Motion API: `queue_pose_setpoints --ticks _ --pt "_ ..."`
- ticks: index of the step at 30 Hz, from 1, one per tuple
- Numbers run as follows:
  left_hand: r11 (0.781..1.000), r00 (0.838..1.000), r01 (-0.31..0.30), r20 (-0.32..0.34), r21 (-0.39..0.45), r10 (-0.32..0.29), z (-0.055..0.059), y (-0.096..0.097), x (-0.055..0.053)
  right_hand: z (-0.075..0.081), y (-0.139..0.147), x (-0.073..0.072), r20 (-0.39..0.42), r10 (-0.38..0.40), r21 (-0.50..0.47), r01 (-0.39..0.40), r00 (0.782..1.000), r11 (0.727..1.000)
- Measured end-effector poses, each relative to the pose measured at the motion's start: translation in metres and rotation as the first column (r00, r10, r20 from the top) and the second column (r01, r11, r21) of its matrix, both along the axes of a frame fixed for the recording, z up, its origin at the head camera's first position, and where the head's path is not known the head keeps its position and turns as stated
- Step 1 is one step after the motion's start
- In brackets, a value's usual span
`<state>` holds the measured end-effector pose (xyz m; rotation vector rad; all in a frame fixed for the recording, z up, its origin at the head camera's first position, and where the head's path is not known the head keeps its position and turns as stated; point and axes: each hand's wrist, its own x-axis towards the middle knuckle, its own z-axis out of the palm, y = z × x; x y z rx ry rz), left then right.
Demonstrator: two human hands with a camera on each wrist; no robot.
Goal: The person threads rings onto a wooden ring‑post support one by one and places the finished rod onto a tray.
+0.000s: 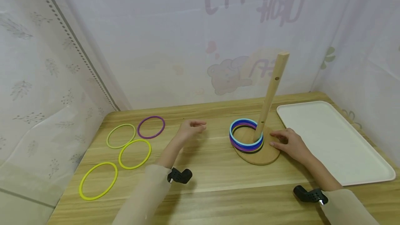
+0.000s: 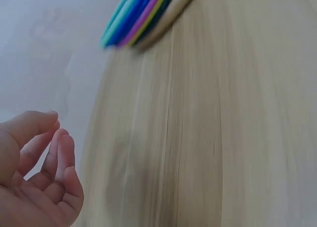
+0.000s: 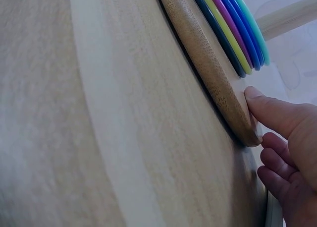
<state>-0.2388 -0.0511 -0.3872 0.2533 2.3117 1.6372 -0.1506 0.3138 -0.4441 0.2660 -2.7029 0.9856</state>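
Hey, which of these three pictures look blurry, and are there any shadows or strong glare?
Head view: fairly sharp, evenly lit, soft shadow beside the left sleeve; left wrist view: stacked rings blurred, faint shadow on the table; right wrist view: dim, bluish, dark shadow along the wooden base; no strong glare in any view.

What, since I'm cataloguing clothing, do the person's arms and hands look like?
The left sleeve and right sleeve are plain pale beige. Each ends beside a small black angular device with tiny holes. The left hand and right hand wear no gloves.
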Motion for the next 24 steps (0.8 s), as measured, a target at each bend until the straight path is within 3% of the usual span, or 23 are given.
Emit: queue_pose_setpoints --ticks 7,13,18,24 --pt "0.993 0.999 -0.033 -0.045 -0.113 0.028 0.001 -0.078 0.000 0.001 0.000 0.000 0.009 0.004 0.001 -0.004 1.000 1.000" --pt "0.973 0.993 -0.068 -0.107 -0.222 0.046 0.000 -0.143 0.001 0.004 0.000 0.001 0.017 0.001 0.001 -0.001 1.000 1.000" --pt "0.941 0.985 -0.077 -0.172 -0.330 0.021 0.002 -0.185 0.004 0.003 0.001 0.001 0.006 0.007 -0.003 -0.007 1.000 1.000" --pt "0.911 0.974 -0.089 -0.226 -0.404 -0.005 0.001 -0.225 0.008 0.002 0.000 0.001 0.019 0.010 0.000 -0.010 1.000 1.000"
